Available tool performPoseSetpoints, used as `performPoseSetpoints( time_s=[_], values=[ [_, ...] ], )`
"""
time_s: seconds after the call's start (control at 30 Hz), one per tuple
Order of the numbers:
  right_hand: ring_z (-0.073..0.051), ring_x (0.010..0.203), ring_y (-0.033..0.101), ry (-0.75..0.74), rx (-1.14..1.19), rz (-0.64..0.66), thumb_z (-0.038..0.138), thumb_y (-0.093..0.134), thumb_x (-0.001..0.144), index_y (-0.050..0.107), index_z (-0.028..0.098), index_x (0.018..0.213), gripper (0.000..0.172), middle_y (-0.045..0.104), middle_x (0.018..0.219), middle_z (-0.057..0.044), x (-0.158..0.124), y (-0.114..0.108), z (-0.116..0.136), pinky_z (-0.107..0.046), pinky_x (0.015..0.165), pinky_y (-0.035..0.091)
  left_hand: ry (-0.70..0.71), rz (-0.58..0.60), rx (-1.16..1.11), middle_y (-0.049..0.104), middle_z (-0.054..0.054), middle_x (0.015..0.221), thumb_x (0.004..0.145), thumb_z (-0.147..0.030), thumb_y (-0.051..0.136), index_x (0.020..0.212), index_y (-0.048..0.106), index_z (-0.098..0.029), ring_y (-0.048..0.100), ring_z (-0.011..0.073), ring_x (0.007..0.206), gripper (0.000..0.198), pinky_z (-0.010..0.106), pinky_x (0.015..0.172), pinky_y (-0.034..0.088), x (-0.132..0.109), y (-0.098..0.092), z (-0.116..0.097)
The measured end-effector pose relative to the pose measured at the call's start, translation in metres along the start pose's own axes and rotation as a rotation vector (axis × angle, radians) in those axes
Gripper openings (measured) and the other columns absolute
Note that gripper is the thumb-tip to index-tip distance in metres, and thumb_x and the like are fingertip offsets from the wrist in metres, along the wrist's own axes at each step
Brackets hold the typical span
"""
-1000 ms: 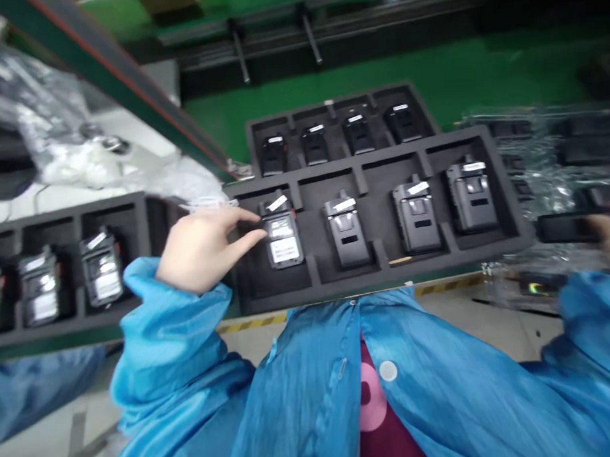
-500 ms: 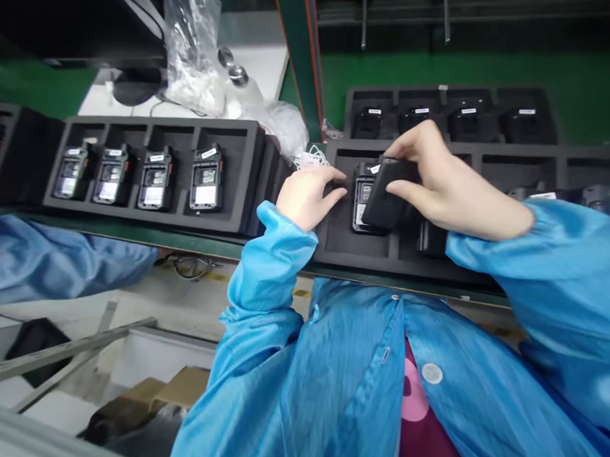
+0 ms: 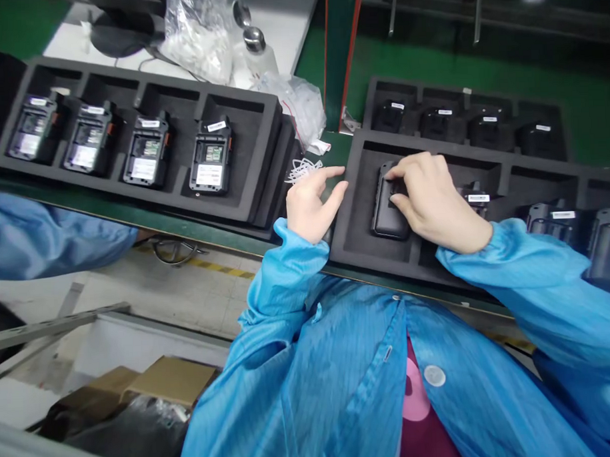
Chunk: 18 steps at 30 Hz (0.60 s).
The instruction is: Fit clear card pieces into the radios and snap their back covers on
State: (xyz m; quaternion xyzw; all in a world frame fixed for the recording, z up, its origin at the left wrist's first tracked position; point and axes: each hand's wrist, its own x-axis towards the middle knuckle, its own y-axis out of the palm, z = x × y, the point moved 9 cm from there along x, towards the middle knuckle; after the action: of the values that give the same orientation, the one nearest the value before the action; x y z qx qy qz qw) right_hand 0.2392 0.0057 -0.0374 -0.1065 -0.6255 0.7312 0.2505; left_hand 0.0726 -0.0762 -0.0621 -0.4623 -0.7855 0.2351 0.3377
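In the near foam tray (image 3: pixel 375 256), a handheld device lies in the leftmost compartment, topped by a black back cover (image 3: pixel 390 215) that hides its inside. My right hand (image 3: pixel 429 197) is on the upper part of this cover, index finger and thumb bent around its top end. The small part under those fingertips is mostly hidden. My left hand (image 3: pixel 314 201) is beside the tray's left wall, thumb and index finger spread, holding nothing. Right of my right hand, another device (image 3: pixel 477 199) with a white label sits partly hidden.
On the left, a stacked foam tray (image 3: pixel 256 183) holds several open-backed devices (image 3: pixel 210 158). A further tray (image 3: pixel 465 93) with dark devices stands behind mine. White cords (image 3: pixel 303 168), a plastic bag (image 3: pixel 298 109) and a green post (image 3: pixel 341 54) are near. Someone's blue sleeve (image 3: pixel 55 234) shows at left.
The black cover was tilted in my right hand above the open device; now it lies flat over it. My right hand moved to its top end. My left hand stayed open; the view shifted.
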Motion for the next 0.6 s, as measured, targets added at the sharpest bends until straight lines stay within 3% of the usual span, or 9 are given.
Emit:
performPoseSetpoints(
  time_s=[0.17,0.3,0.47,0.53,0.6],
  values=[
    [-0.035,0.119,0.052,0.036,-0.155,-0.025,0.027,0.039,0.102,0.055,0.009,0.136,0.042,0.055,0.135,-0.021,-0.011,0.003,0.018,-0.053,0.098,0.048,-0.046,-0.019,-0.060,0.074,0.004,0.102,0.101,-0.037,0.057,0.125,0.070,-0.019,0.064,0.0156,0.081,0.032,0.029,0.078,0.050,-0.008,0.001,0.009],
    [-0.032,0.112,0.053,0.076,-0.246,-0.032,0.024,0.033,0.104,0.057,0.008,0.139,0.045,0.057,0.136,-0.022,-0.012,0.003,0.030,-0.051,0.095,0.047,-0.049,0.011,-0.088,0.067,0.001,0.083,0.099,-0.041,0.058,0.122,0.072,-0.018,0.059,0.0146,0.073,0.035,0.028,0.074,0.047,-0.014,0.000,0.008],
    [-0.030,0.112,0.053,0.075,-0.160,-0.006,0.018,0.037,0.102,0.063,0.006,0.130,0.039,0.060,0.129,-0.020,-0.007,0.006,0.036,-0.048,0.103,0.045,-0.110,0.133,0.031,0.055,-0.002,0.073,0.095,-0.049,0.059,0.129,0.070,-0.018,0.053,0.0145,0.069,0.048,0.028,0.071,0.044,-0.022,0.000,0.009],
    [-0.030,0.120,0.051,0.070,-0.068,-0.031,0.019,0.043,0.101,0.060,0.006,0.134,0.039,0.060,0.132,-0.019,-0.007,-0.005,0.033,-0.048,0.110,0.042,-0.132,0.146,0.089,0.050,-0.002,0.072,0.093,-0.052,0.061,0.130,0.071,-0.016,0.053,0.0155,0.068,0.053,0.029,0.073,0.044,-0.023,-0.001,0.012],
    [-0.029,0.129,0.048,0.063,0.029,-0.114,0.023,0.048,0.101,0.054,0.007,0.141,0.044,0.057,0.139,-0.018,-0.017,-0.033,0.027,-0.047,0.116,0.040,-0.170,0.182,0.142,0.051,-0.001,0.074,0.092,-0.056,0.060,0.131,0.070,-0.015,0.055,0.0178,0.071,0.058,0.032,0.074,0.045,-0.024,0.001,0.017]
  ],
)
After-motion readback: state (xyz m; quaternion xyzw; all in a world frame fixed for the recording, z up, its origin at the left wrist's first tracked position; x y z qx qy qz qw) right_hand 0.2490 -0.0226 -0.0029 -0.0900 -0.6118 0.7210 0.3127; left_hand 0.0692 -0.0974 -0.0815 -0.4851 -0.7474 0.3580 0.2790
